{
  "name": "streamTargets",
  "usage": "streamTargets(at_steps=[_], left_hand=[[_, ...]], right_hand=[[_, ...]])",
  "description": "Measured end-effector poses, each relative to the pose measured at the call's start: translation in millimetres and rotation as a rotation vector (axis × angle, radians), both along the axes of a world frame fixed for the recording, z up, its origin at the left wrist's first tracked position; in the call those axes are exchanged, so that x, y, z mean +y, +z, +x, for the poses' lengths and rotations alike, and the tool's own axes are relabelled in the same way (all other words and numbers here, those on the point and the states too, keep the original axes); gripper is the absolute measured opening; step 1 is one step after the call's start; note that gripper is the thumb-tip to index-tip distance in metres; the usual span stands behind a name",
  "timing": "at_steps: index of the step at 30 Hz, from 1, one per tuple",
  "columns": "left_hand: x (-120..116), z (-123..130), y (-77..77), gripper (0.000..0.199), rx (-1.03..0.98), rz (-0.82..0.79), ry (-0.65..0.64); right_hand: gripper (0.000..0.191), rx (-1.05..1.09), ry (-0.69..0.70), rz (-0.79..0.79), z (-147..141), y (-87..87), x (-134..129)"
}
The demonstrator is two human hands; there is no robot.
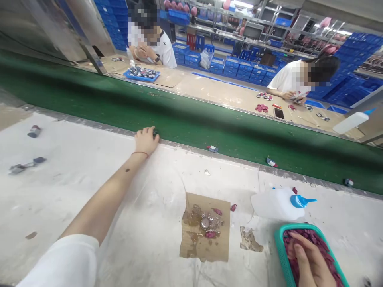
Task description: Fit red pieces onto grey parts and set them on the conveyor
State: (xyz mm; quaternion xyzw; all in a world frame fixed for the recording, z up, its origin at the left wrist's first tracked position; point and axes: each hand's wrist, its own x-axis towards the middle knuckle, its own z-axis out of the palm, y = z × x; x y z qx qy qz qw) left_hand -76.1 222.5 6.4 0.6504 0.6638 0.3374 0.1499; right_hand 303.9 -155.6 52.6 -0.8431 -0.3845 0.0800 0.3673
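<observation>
My left hand [146, 139] reaches out to the near edge of the green conveyor belt [185, 119]. Its fingers are bent around a small dark piece [155, 132], mostly covered by the hand. At the lower right, my right hand [312, 259] dips into a teal plastic basket [279, 239] full of small dark-pink pieces [324, 249]. Its thumb and fingers are pinched together; what lies between them is hidden. Left of the basket, a brown cardboard piece [221, 247] carries wet glue, a round metal cap [205, 223] and a few pink pieces [210, 234].
A white glue bottle [278, 203] with a blue nozzle lies behind the basket. Small grey-and-red parts [212, 148] sit along the belt. More parts [34, 131] rest at left. Across the belt, two people work beside a blue tray [142, 74] and a phone [279, 114].
</observation>
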Motion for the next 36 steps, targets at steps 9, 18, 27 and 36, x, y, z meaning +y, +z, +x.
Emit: streamTargets(at_steps=[9, 18, 27, 36], left_hand=[[-13.4, 25.5, 9.4, 0.034, -0.398, -0.171, -0.041], [-151.1, 80.6, 4.8, 0.036, -0.843, -0.646, -0.487], [-201.7, 86.6, 8.3, 0.044, -1.186, -0.906, -0.387], [-208.8, 83.0, 9.9, 0.041, -1.434, -1.045, -0.401]], right_hand=[[0.046, 0.604, 0.310, 0.047, -88.9, -10.2, 64.9], [0.019, 0.072, 0.784, -0.070, -117.0, -30.7, 85.9], [0.031, -0.449, 0.952, 0.082, -124.8, -43.3, 97.5], [0.018, 0.152, 0.858, -0.009, -119.3, -39.8, 91.5]])
